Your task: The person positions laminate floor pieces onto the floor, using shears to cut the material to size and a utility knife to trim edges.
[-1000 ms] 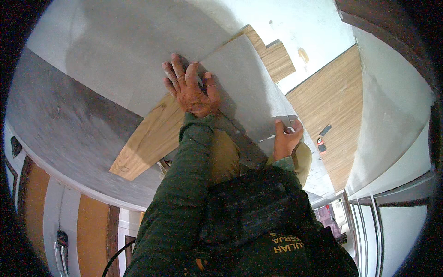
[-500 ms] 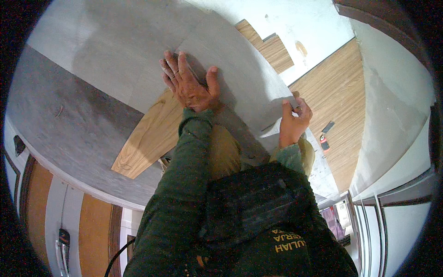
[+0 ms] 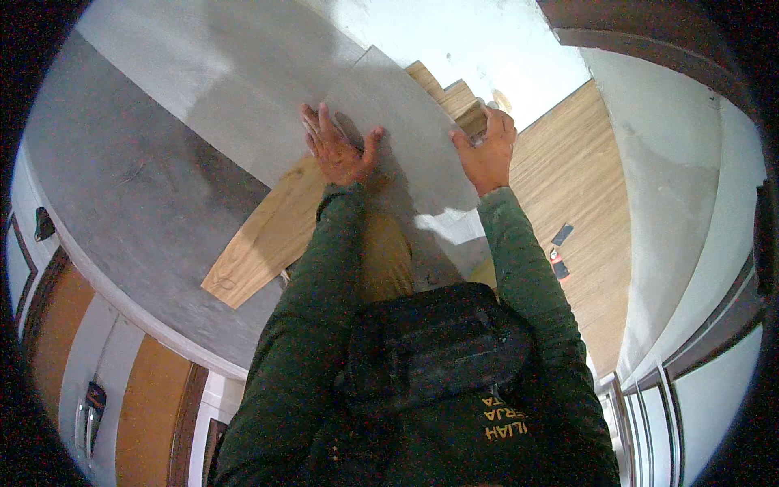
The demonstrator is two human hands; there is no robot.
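Observation:
My left hand [image 3: 341, 150] rests with spread fingers on a pale grey sheet-like plank [image 3: 418, 166]. My right hand [image 3: 487, 150] grips that plank's right edge, thumb on top, fingers curled over beside stepped wood-look offcuts [image 3: 426, 81]. A long wood-look plank [image 3: 256, 252] lies left of my knees, partly behind my left arm. To the right, a small dark rectangular piece [image 3: 562, 234] and a red-and-black tool [image 3: 558, 265], perhaps a utility knife, lie on wood-look boards [image 3: 568, 170].
Darker grey floor [image 3: 122, 162] stretches left, white surface [image 3: 487, 32] lies ahead. A dark curved edge [image 3: 633, 36] is at upper right. Panelled doors [image 3: 142, 398] stand at lower left, dark-framed white panels [image 3: 714, 381] at lower right.
My right hand has moved up and forward along the plank's edge, its arm now stretched out. The plank's near edge has shifted. My left hand stays spread on it; the view has shifted slightly.

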